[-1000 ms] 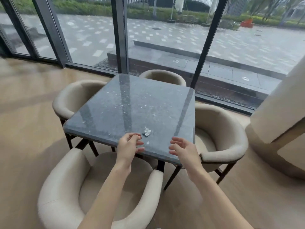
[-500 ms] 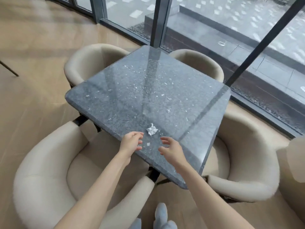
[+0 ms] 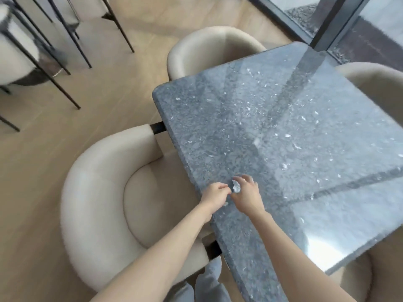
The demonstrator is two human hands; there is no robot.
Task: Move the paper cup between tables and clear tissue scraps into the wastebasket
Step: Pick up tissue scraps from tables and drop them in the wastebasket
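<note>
Head view: both hands have closed in on the tissue scrap (image 3: 236, 185), which lay clear of them on the table (image 3: 283, 131) half a second ago. The scrap sits near the table's edge beside the cream chair (image 3: 98, 192). The right hand (image 3: 246, 194) now cups it, fingers curled around its far side; the left hand (image 3: 216, 194) comes in from the chair side, fingertips bunched at the scrap. Whether either hand actually pinches it I cannot tell. Pickup looks imminent. No cup or wastebasket shows.
</note>
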